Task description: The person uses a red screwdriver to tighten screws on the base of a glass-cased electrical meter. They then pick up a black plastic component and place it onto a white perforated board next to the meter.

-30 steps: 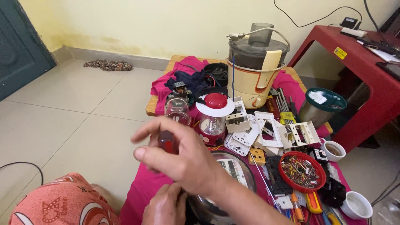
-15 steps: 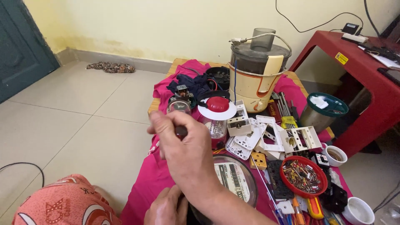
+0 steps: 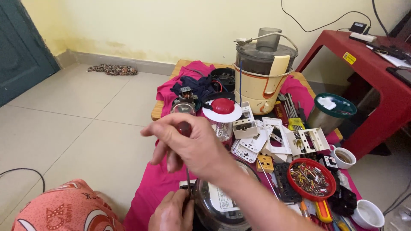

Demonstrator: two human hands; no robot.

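My right hand (image 3: 195, 145) is closed around the dark red handle of a screwdriver (image 3: 185, 128), whose thin shaft runs straight down to the edge of a round electric meter with a clear dome cover (image 3: 222, 203). My left hand (image 3: 171, 211) rests against the meter's left side at the bottom of the view, touching the spot where the shaft ends. The meter lies on a pink cloth (image 3: 150, 188) spread over a low wooden table.
Behind the hands stand a cream juicer (image 3: 263, 77), a clear jar with a red-and-white lid (image 3: 222, 113), white switch plates (image 3: 274, 137) and a red bowl of small parts (image 3: 311, 179). A red plastic table (image 3: 368, 64) is at right. My orange-clad knee (image 3: 64, 209) is at lower left.
My right hand went from open and spread to closed on the screwdriver handle, then lowered toward the meter. The view has shifted slightly.
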